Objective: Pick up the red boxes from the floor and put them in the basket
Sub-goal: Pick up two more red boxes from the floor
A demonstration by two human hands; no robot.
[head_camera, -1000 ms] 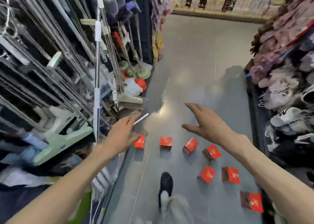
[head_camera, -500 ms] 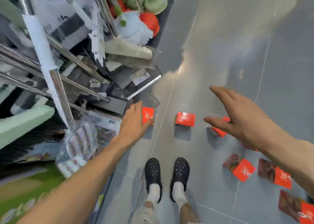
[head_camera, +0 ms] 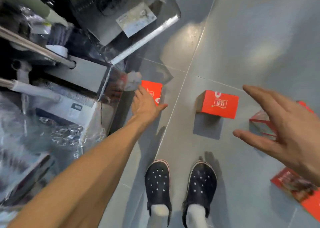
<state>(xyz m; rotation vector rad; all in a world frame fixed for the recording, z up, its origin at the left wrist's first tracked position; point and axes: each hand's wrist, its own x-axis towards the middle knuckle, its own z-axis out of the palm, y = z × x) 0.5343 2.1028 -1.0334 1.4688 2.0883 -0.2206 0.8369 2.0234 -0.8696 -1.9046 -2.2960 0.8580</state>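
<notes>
Several red boxes lie on the grey tiled floor. My left hand [head_camera: 145, 104] reaches down to the leftmost red box [head_camera: 153, 91]. Its fingers lie along the box's left side and its thumb is spread at the near corner, while the box still rests on the floor. A second red box [head_camera: 218, 104] stands alone in the middle. My right hand [head_camera: 284, 129] hovers open with fingers spread, partly covering a third red box [head_camera: 259, 123]. Another red box [head_camera: 297, 189] lies at the lower right edge. No basket is in view.
A store shelf [head_camera: 72, 75] with metal rails and plastic-wrapped goods fills the left side, right beside the leftmost box. My feet in dark clogs [head_camera: 157, 181] [head_camera: 202, 181] stand just below the boxes. Grey tiles [head_camera: 251, 37] stretch ahead.
The view has tilted down and come closer to the floor. My left hand has slid further onto the leftmost box. My right hand stays spread above the boxes on the right.
</notes>
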